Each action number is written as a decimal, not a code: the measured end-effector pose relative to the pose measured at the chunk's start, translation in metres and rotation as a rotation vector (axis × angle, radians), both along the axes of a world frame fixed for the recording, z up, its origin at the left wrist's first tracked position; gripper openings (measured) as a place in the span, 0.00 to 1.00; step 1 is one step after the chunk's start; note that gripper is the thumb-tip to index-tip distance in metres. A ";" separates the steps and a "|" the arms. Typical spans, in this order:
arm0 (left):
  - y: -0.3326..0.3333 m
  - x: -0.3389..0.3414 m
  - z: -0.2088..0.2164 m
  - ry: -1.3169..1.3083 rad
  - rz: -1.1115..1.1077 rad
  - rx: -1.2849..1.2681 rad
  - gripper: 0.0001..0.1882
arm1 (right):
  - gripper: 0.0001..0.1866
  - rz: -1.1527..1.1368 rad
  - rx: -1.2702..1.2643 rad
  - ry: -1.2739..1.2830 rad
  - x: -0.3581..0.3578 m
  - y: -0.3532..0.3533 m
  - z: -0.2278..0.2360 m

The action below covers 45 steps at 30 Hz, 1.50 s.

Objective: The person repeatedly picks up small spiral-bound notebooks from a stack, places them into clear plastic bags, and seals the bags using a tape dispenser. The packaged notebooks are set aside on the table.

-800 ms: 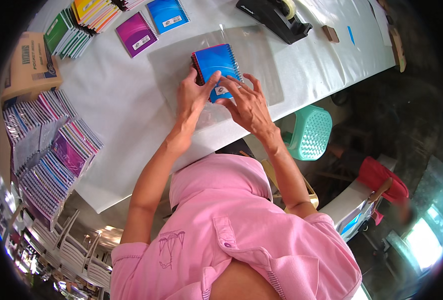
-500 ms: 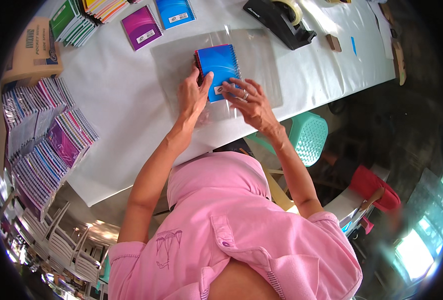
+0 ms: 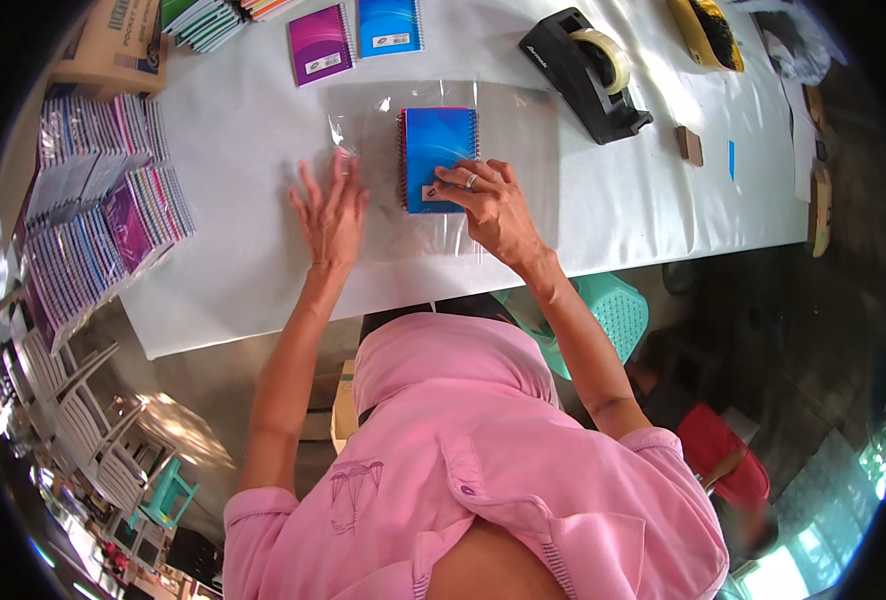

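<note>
White table (image 3: 233, 290), blue notebook (image 3: 440, 145) beneath right grip (image 3: 498, 207), left grip (image 3: 333, 218) apart

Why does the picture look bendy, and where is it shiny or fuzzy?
In the head view, the fisheye lens bends straight edges toward the dark rim; also in the head view, glare streaks the white tabletop beside the black tape dispenser; head view again, the left hand has blurry fingers.

Bright glare across the white table (image 3: 683, 210), dim floor (image 3: 763, 320) at right, edges fisheye-bent.
</note>
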<state>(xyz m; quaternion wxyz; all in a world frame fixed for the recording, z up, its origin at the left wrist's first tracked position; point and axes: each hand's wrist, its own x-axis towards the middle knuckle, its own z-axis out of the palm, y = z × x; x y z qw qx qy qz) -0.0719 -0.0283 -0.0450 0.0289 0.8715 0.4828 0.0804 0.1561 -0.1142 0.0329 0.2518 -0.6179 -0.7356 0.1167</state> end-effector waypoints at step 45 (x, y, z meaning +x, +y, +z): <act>0.023 0.054 0.040 -0.601 0.108 -0.951 0.35 | 0.10 -0.494 -0.465 0.584 -0.041 0.041 0.006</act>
